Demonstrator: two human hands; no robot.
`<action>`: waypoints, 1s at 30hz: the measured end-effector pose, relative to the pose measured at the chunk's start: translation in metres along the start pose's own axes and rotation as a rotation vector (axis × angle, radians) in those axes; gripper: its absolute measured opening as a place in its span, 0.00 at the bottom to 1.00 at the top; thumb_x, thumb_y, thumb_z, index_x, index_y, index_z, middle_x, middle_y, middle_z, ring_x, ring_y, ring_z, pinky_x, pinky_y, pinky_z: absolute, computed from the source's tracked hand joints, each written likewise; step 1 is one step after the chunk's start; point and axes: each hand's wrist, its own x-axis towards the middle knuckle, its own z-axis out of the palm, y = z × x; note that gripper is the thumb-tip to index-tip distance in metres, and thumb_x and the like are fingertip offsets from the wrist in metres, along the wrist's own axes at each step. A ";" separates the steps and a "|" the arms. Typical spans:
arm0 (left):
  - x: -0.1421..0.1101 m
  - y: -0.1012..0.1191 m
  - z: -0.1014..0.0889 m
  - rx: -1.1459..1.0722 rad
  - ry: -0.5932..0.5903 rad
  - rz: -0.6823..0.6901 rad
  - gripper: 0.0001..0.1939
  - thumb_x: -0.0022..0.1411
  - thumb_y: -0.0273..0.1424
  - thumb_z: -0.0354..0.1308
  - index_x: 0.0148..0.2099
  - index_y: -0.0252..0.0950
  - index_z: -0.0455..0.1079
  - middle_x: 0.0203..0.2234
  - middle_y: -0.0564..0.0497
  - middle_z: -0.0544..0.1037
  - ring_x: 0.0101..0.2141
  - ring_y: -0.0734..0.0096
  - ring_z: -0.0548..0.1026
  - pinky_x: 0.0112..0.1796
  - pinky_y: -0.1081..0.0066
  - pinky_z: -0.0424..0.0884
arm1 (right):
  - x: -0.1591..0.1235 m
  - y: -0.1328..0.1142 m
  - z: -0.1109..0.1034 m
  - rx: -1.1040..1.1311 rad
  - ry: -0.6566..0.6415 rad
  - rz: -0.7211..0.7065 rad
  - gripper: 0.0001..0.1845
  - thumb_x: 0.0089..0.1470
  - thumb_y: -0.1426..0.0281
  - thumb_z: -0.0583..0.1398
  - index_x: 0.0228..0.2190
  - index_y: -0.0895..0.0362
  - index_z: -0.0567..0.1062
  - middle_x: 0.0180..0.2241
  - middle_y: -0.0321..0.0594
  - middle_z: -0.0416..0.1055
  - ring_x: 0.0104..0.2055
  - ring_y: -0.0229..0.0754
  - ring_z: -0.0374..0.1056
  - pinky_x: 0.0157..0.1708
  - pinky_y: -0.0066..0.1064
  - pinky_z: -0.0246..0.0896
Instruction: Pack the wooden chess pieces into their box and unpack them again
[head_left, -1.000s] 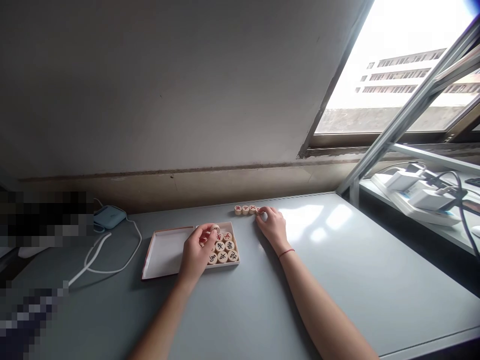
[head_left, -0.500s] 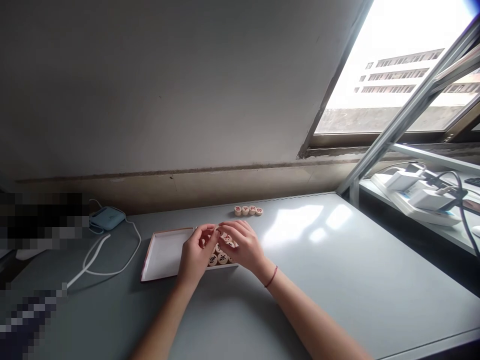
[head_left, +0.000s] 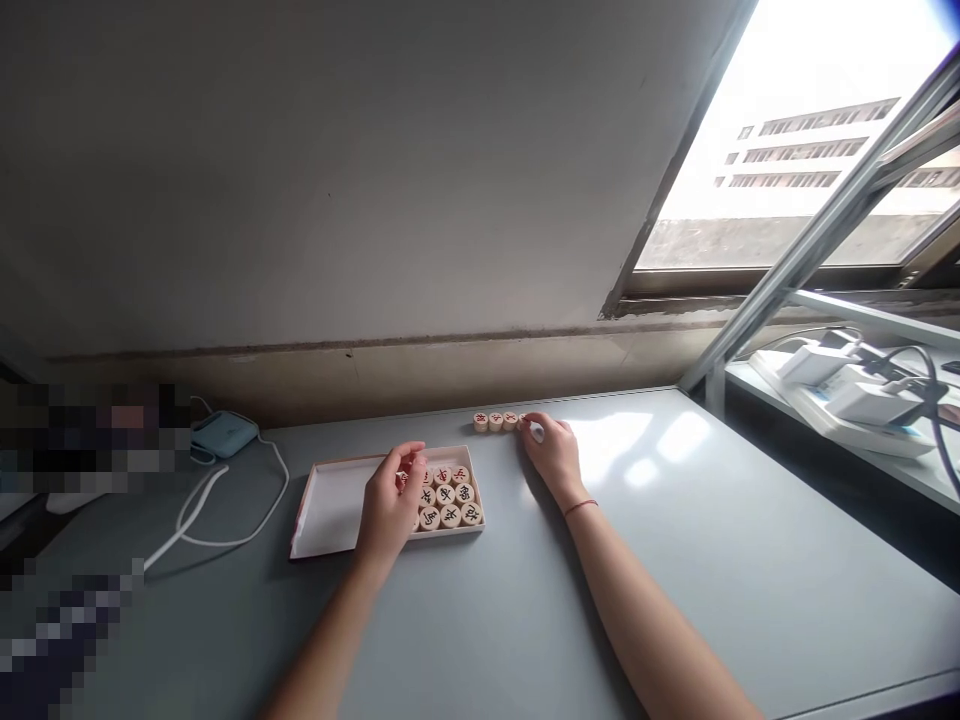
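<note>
Round wooden Chinese chess pieces (head_left: 450,516) with red and black characters lie in rows in a shallow open box (head_left: 480,490). My left hand (head_left: 394,490) hovers over the box's left part, hiding some pieces; its fingers are loosely curled, thumb apart, with nothing visible between them. Farther back, a short row of red-marked pieces (head_left: 496,422) stands on the table. My right hand (head_left: 553,450) is at the row's right end, its fingers pinched around a pale chess piece (head_left: 537,432) that is mostly hidden. The hand partly covers the row's last piece.
The box lid (head_left: 334,510) lies inside-up beside the box on the grey table (head_left: 510,620). At left are a blue device (head_left: 223,434) and a white cable (head_left: 195,515). A shelf at right holds a power strip with chargers (head_left: 877,392). A wall and window stand behind.
My hands were together over the box; my right hand has moved right and away to the end of the row. My left hand stays over the box, and more pieces show.
</note>
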 end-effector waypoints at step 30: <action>0.011 -0.037 -0.017 0.897 -0.089 0.371 0.15 0.65 0.31 0.47 0.33 0.38 0.75 0.41 0.44 0.69 0.41 0.56 0.65 0.41 0.58 0.66 | -0.050 -0.088 0.001 0.239 -0.414 -0.203 0.21 0.63 0.58 0.47 0.26 0.54 0.70 0.25 0.37 0.71 0.26 0.39 0.63 0.26 0.27 0.51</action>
